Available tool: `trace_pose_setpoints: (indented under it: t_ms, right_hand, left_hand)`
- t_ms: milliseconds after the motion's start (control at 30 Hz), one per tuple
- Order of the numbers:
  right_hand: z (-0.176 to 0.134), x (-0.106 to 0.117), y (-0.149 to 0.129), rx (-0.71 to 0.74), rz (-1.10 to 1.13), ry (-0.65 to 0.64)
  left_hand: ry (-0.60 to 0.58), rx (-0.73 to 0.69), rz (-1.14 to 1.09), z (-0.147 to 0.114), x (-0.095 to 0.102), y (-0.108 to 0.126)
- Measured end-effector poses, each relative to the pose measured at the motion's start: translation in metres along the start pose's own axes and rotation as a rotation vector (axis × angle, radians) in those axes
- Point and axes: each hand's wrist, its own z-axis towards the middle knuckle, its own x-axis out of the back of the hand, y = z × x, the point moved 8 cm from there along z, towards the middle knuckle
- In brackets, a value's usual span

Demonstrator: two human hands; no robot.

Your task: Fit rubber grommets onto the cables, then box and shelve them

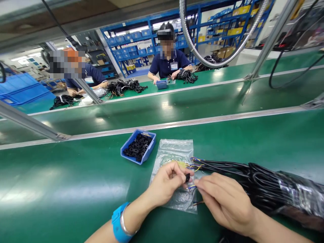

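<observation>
- The left hand (165, 184), a blue wristband (118, 224) on its wrist, has its grip closed: thumb and fingertips pinch a small black connector (187, 177) just above the green counter (63, 189).
- The right hand (225, 199) has its grip closed too, pinching thin coloured wires (193, 186) whose ends meet the connector between the two hands.
- The wires run right into a thick bundle of black cables (253, 179), partly wrapped in plastic, lying on the counter.
- Under both hands lies a clear plastic bag (174, 152); beyond it, a small blue tray (138, 146) holds more black connectors.
- Risk, as a judgement: the wire ends are fine and the connector tiny, so a slight misalignment could bend a wire or seat it in the wrong slot.
- The heavy bundle could tug the wires out of the pinch.
- Two other people sit at a far counter with similar cables.
</observation>
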Motion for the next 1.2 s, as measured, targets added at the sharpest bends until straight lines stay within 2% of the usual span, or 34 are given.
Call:
trace_pose_setpoints:
  t_ms: [67,133,267,367,567,800,1200]
  right_hand:
    - [0.005,0.004,-0.002,-0.001,-0.013,0.035]
    - [0.007,0.007,-0.004,0.002,-0.035,0.059]
    - [0.008,0.008,-0.005,-0.016,-0.101,0.08]
    - [0.007,0.005,-0.005,-0.018,-0.121,0.074]
    - [0.005,0.002,-0.004,0.018,-0.098,0.085]
    - [0.006,0.002,-0.002,0.028,-0.073,0.034]
    - [0.001,0.0,-0.006,0.07,-0.137,0.021]
  left_hand:
    - [-0.045,0.099,-0.235,-0.005,-0.009,-0.007]
    - [-0.087,0.149,-0.369,-0.008,-0.017,-0.01]
    - [-0.135,0.205,-0.546,-0.012,-0.023,-0.012]
    - [-0.138,0.187,-0.605,-0.012,-0.023,-0.012]
    - [-0.127,0.136,-0.632,-0.011,-0.022,-0.009]
    - [-0.102,0.087,-0.597,-0.011,-0.02,-0.009]
    - [-0.021,0.134,-0.486,-0.012,-0.013,-0.017]
